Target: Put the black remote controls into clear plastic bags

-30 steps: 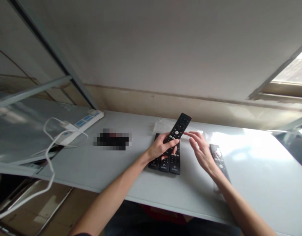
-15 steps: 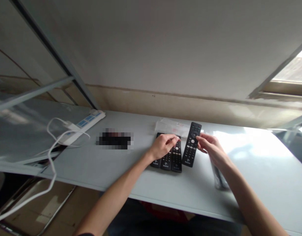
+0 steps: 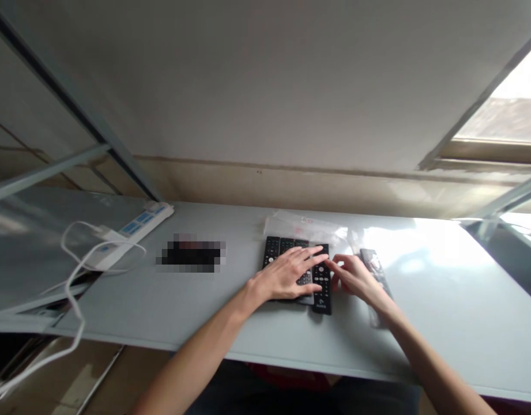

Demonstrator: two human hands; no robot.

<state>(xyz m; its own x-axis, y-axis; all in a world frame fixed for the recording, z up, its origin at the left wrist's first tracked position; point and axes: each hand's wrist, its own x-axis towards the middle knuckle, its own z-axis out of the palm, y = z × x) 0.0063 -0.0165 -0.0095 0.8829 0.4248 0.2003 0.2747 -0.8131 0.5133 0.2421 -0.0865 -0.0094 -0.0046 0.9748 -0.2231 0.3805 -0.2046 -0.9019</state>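
Observation:
Several black remotes [image 3: 271, 246] lie side by side on the grey table. Across them rests my left hand [image 3: 289, 272], palm down with its fingers spread, covering their middles. The rightmost remote [image 3: 322, 297] of the row sits slightly nearer the table's front edge than the others. My right hand [image 3: 350, 275] touches that remote's right side with its fingertips, the fingers bent and partly apart. Partly under my right wrist is another remote [image 3: 371, 259] in a clear plastic bag.
Clear plastic bags [image 3: 291, 223] lie behind the row of remotes. A pixelated dark object [image 3: 191, 253] is on the table further left. Beyond it are a white power strip [image 3: 139, 229] with cables and a metal frame post [image 3: 131, 167]. A wall [image 3: 265, 190] stands behind.
The remote that my right hand held tilted now lies against the right end of the row. My left hand has spread out flat over the remotes. The view has shifted slightly.

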